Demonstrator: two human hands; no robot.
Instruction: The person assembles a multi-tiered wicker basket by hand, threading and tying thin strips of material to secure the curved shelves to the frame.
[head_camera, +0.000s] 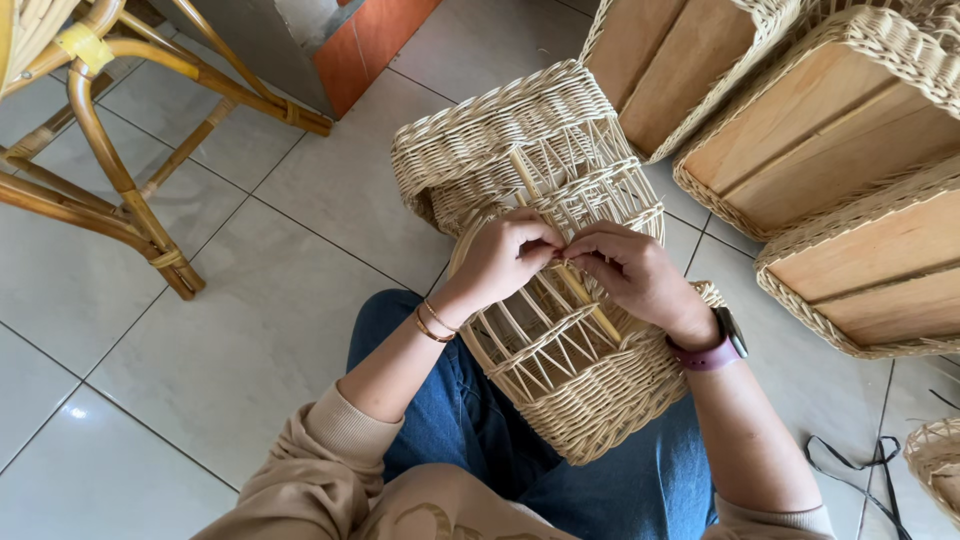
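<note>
A pale woven wicker basket (560, 380) lies on its side across my lap, its open lattice wall facing up. My left hand (505, 258) and my right hand (630, 270) meet over that wall, fingertips pinched together on a thin rattan strand (588, 296) that runs diagonally down through the weave. Thin bangles ring my left wrist and a purple-strapped watch sits on my right wrist. A second similar wicker basket (500, 140) lies on the floor just beyond the one I hold.
Wooden-bottomed trays with wicker rims (830, 120) are stacked at the upper right. A rattan chair frame (110, 150) stands at the upper left on the grey tiled floor (200, 340). Black cord (860, 465) and another wicker rim (935, 460) lie at the lower right.
</note>
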